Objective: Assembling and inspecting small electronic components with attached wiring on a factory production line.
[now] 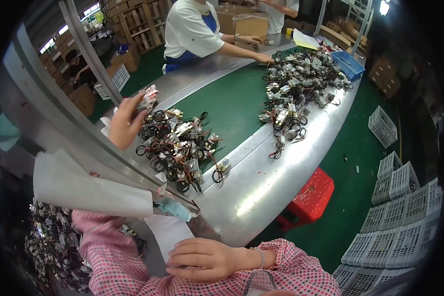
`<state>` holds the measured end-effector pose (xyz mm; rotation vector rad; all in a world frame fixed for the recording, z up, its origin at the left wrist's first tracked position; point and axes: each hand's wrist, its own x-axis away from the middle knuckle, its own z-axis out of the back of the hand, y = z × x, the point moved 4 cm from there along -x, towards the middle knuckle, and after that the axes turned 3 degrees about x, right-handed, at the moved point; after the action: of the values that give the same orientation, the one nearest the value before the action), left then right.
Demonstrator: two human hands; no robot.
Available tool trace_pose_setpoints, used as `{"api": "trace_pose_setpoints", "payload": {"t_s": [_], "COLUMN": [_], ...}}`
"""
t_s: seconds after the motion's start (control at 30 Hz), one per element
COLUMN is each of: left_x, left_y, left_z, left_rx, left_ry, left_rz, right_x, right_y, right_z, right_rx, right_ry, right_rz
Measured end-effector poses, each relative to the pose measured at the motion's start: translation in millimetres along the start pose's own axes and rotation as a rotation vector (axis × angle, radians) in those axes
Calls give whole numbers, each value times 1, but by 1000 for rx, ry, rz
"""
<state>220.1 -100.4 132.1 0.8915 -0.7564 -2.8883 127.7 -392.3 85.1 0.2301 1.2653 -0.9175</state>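
My left hand (124, 124) reaches past a metal post to the far left side of the bench. Its fingers are closed round a crumpled white-and-red scrap (148, 96); whether it is paper or film I cannot tell. Just right of it lies a heap of small clear parts with coiled black-and-red wires (177, 143). Close to my body, my right hand (202, 259) lies flat with its fingers stretched to the left and nothing visible in it. Beside its fingertips is a white sheet (165, 234). A rolled white sheet (89, 187) hides part of my left arm.
A larger heap of wired parts (301, 79) covers the bench's far right, near a blue tray (348, 65). A co-worker (192, 34) reaches into it. The metal post (91, 49) rises at left. A red stool (313, 195) and grey crates (394, 227) stand at right.
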Motion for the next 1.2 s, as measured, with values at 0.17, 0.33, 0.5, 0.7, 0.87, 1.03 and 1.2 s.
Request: {"api": "trace_pose_setpoints", "payload": {"t_s": [0.17, 0.33, 0.5, 0.7, 0.87, 1.03, 1.2], "left_x": [44, 57, 117, 177, 243, 274, 242], "left_y": [-74, -69, -48, 28, 95, 107, 93], "left_z": [-139, -101, -31, 6, -10, -25, -10], "left_rx": [-547, -625, -424, -469, -349, -301, -15], "left_ry": [-278, -295, -468, -926, -933, -727, -615], "left_rz": [-115, -144, -158, 377, -92, -301, -161], "right_x": [-4, -9, -22, -28, -22, -39, -46], "right_y": [-21, -35, -41, -38, -32, -48, -47], "right_z": [4, -3, -11, -21, -19, -21, -13], "right_rx": [-61, -116, -108, -55, -300, -1032, -1237], "right_ry": [-52, -97, -59, -98, -151, -513, -602], "right_rz": [-15, 23, 41, 72, -50, -125, -137]}}
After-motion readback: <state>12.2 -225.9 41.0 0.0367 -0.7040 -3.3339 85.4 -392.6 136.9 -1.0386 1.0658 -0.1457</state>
